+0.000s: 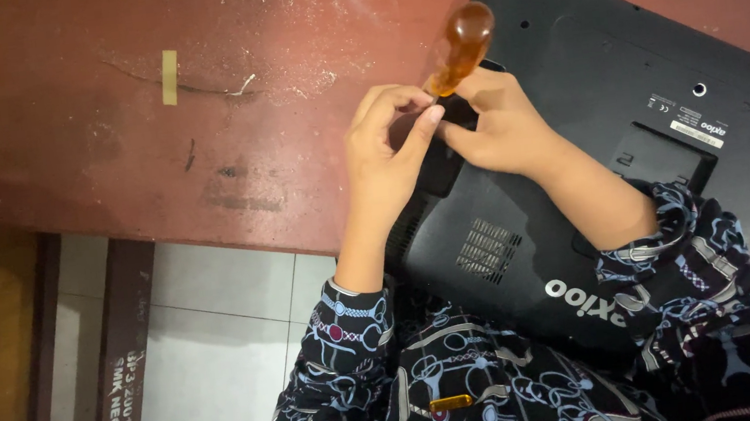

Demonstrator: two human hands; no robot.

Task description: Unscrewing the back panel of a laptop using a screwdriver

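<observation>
Black laptop [631, 174] lying bottom-up on the reddish desk [198, 118], one corner hanging past the desk edge over the tiled floor [222, 347]. Amber-handled screwdriver [462, 46] standing nearly upright over the near part of the laptop's underside, round handle end pointing away, tip hidden behind the fingers. Right hand [501, 128] closed around the lower handle and shaft — grip snug, thumb and forefinger pinched at the neck. Left hand [387, 149] curled beside it, fingertips meeting the right hand just under the handle, probably steadying the shaft or a screw, though the contact point sits in shadow and cannot be told for sure. Vent grille [490, 247] just below the hands, a label sticker [696, 132] farther along the case. Strip of pale tape [169, 76] stuck on the desk well apart from the work. Patterned dark sleeves [378, 331] low in view.

Risks from here: tip slipping out of the screw head if the shaft tilts, scoring the plastic or rounding the head; a loosened screw rolling off the overhanging corner to the floor; downward push near the unsupported edge tipping the laptop off the desk.
</observation>
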